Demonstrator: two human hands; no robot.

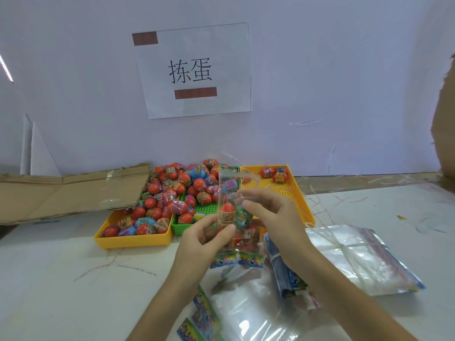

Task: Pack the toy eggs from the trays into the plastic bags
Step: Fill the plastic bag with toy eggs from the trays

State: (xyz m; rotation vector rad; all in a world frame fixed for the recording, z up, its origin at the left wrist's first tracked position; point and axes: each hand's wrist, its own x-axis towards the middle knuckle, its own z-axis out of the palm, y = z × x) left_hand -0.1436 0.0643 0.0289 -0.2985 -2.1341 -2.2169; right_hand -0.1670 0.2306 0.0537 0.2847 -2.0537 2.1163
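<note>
Nearest the camera, loose clear plastic bags with colourful printed header strips [248, 313] lie flat on the white bench [61, 279]. To their right sits a tied bundle of clear bags [357, 257], with a rolled blue-printed stack [283, 274] just beside it.

Above these, both hands hold up one clear plastic bag with a printed bottom edge [236, 217]. The left hand [202, 238] has its fingers curled and pinches the bag's lower left side, thumb pressed over a red toy egg with a printed band [226, 214] inside. The right hand [273, 217] grips the bag's right side with curled fingers, thumb against the film. More eggs show through the film lower down, though how many cannot be told.

Beyond the hands stand three perforated trays, touching side by side: a yellow plastic tray on the left [133, 242] heaped with red, blue and pink eggs, a green plastic tray in the middle [209, 207] also piled, and a yellow tray on the right [295, 193] with only a few eggs at its far end. Flattened brown cardboard [61, 193] lies left of the trays. On the pale wall behind hangs a white paper sign with two printed characters [194, 70].
</note>
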